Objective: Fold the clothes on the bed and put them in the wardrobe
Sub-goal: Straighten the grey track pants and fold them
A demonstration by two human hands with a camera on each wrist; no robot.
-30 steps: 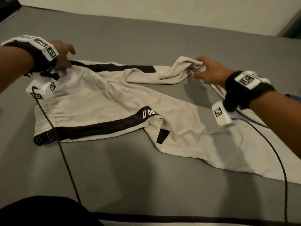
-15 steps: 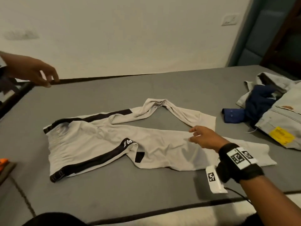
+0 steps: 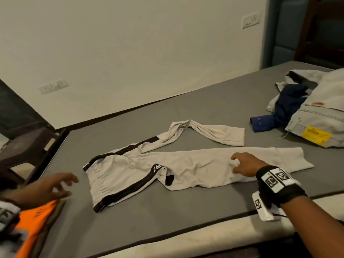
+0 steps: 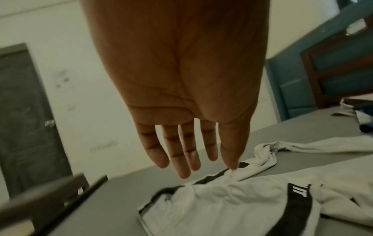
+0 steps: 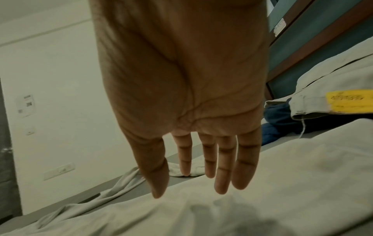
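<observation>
On the bed [image 3: 130, 220], the track pants [image 3: 186, 164] lie lengthwise left-right, waistband by the left hand [image 3: 46, 189], which is empty, fingers [image 4: 181, 151] spread. Right hand [image 3: 243, 164] is nearer: splayed, holding nothing, seemingly touching the near leg.

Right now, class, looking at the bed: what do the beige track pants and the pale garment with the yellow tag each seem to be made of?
Beige track pants: probably a soft, matte knit, perhaps a cotton blend; they drape limply with rounded creases and carry black side stripes.

Pale garment with the yellow tag: likely denim or heavy twill; it holds stiffer folds, with visible seam stitching and a small patch. The weave is too fine to confirm.
</observation>
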